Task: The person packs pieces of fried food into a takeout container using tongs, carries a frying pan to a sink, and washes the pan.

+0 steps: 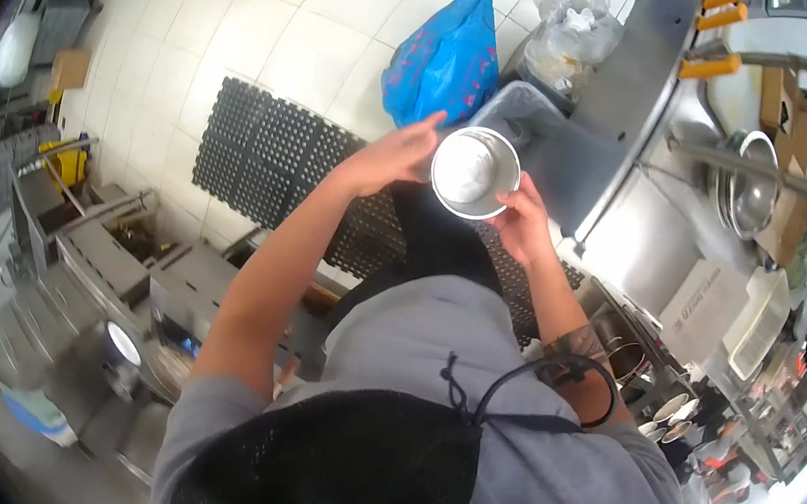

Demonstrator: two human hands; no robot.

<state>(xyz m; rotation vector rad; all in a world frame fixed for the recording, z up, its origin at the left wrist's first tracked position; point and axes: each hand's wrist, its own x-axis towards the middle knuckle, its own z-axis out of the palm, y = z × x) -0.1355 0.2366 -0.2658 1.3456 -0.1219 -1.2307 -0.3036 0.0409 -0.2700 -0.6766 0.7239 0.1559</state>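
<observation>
A round, silvery metal container (475, 173) is held in front of my body with its mouth facing up. Its inside looks shiny. My right hand (525, 222) grips it at the near right side, the thumb over the rim and the other fingers partly hidden. On the other side, my left hand (397, 159) is close to the wall of the container with a finger stretched out. Whether it touches the metal I cannot tell. Beyond my hands stand a blue plastic bag (444, 61) and a grey bin (525, 106).
Black perforated mats (260, 149) lie on the white tiled floor (167, 82). To the right runs a steel counter (619, 223) with metal bowls (755, 194) and a white plastic tray (755, 323). A clear bag of rubbish (573, 36) stands past the bin. Steel equipment (101, 255) is on the left.
</observation>
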